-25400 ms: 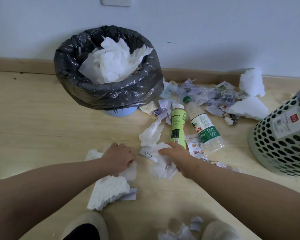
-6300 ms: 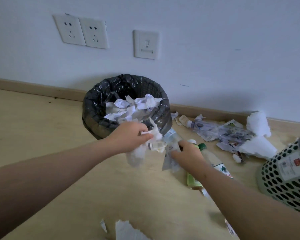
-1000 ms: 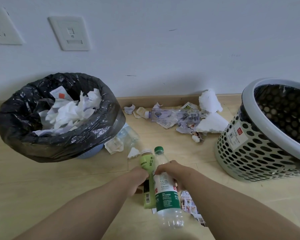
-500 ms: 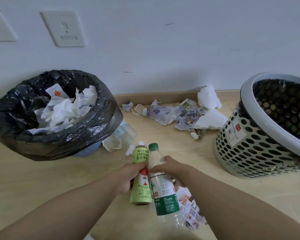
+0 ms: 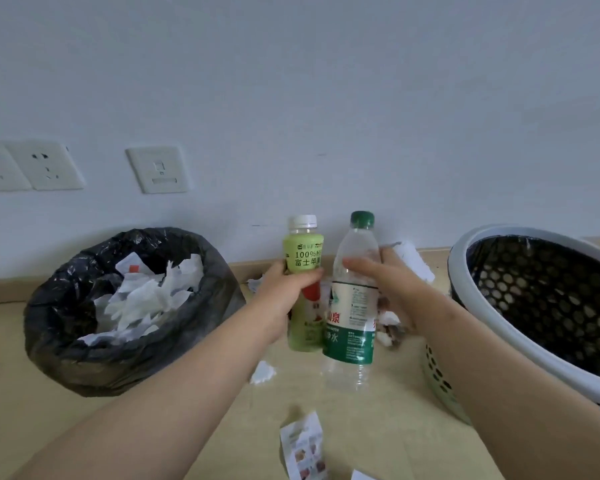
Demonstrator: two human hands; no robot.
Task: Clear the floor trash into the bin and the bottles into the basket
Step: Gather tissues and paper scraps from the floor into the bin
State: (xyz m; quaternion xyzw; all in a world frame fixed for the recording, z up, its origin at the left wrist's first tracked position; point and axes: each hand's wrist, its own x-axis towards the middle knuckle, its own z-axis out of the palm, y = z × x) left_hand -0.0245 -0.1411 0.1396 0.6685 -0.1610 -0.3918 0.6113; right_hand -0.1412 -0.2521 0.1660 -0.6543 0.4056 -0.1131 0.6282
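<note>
Head view: a green juice bottle (image 5: 303, 271) is gripped around its middle by the left hand (image 5: 284, 299), and a clear water bottle (image 5: 352, 306) is clasped by the right hand (image 5: 385, 289). Both bottles are held upright, side by side, above the floor (image 5: 378, 427). Paper scraps (image 5: 303, 448) are seen on the floor below them. A bin (image 5: 129, 355) lined with a black bag and filled with crumpled paper is placed at the left; a perforated basket (image 5: 471, 306) is placed at the right.

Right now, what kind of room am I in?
Probably a home or office room, by a wall: wall sockets, a wood-look floor with baseboard, and a lined trash bin.
</note>
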